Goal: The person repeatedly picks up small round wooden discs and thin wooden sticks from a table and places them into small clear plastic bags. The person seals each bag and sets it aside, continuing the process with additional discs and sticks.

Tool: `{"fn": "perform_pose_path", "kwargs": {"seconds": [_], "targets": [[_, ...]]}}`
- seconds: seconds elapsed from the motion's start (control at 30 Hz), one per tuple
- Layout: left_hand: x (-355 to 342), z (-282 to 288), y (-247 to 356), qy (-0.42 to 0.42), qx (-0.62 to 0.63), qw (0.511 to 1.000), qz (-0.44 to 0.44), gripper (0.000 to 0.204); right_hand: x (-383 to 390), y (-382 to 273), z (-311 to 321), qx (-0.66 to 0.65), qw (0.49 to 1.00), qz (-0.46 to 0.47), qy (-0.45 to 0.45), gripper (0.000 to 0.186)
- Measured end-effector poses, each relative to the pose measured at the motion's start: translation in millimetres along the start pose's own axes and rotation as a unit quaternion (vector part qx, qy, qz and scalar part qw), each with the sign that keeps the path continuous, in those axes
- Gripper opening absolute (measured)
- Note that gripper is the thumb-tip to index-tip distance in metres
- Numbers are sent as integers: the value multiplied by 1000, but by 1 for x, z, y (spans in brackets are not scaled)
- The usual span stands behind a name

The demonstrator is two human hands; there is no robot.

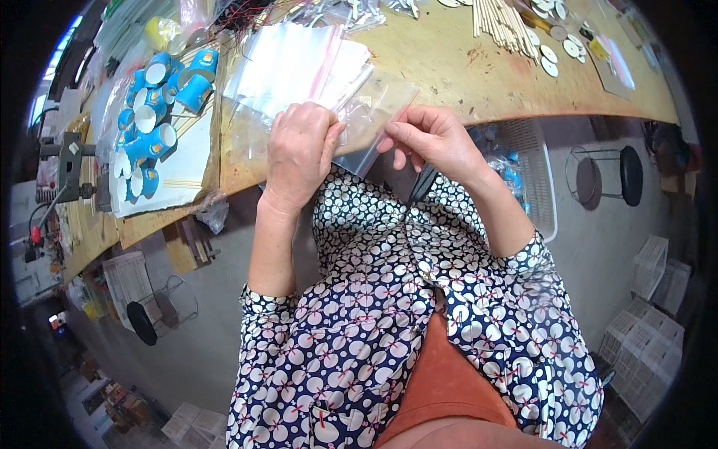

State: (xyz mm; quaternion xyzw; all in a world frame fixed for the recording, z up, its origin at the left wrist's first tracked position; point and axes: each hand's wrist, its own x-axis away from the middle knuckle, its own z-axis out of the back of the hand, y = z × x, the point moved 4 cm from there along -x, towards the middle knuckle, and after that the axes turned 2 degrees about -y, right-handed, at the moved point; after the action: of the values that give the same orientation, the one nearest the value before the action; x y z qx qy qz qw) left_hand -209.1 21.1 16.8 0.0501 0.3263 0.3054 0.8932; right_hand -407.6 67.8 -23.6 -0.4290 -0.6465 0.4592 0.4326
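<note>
A clear zip bag with a red line along its edge is stretched between my two hands at the front of the table. My right hand pinches that edge between thumb and forefinger, while the other fingers curl loosely. At the bag's other side my left hand is closed on the plastic; its fingertips are hidden behind the knuckles. Just beyond the left hand lies a pile of flat zip bags, partly under the held one. What the held bag contains, if anything, I cannot make out.
To the left, several blue paper cups lie on white cardboard with thin sticks. Wooden sticks and pale discs are at the far right of the table. Below its edge stands a white basket. Stools stand on both sides.
</note>
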Motion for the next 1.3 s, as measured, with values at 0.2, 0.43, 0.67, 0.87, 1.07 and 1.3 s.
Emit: {"fn": "perform_pose_path", "kwargs": {"seconds": [0.2,0.43,0.67,0.87,1.07,1.3], "targets": [[1,-12,3,5,12,999,42,11,12,11,1,9,1000,-11,4,20],[2,-33,51,5,238,961,143,16,12,18,-3,-76,986,125,75,22],[7,-33,41,14,133,970,201,7,23,21,-16,-41,990,49,122,21],[7,-21,53,53,97,994,-11,12,17,30,-8,-153,984,-24,88,27],[25,-8,42,-27,67,997,-15,14,22,24,-8,-93,980,23,173,13],[45,32,44,-39,10,998,-54,18,38,-37,-58,497,813,305,-1,46]]}}
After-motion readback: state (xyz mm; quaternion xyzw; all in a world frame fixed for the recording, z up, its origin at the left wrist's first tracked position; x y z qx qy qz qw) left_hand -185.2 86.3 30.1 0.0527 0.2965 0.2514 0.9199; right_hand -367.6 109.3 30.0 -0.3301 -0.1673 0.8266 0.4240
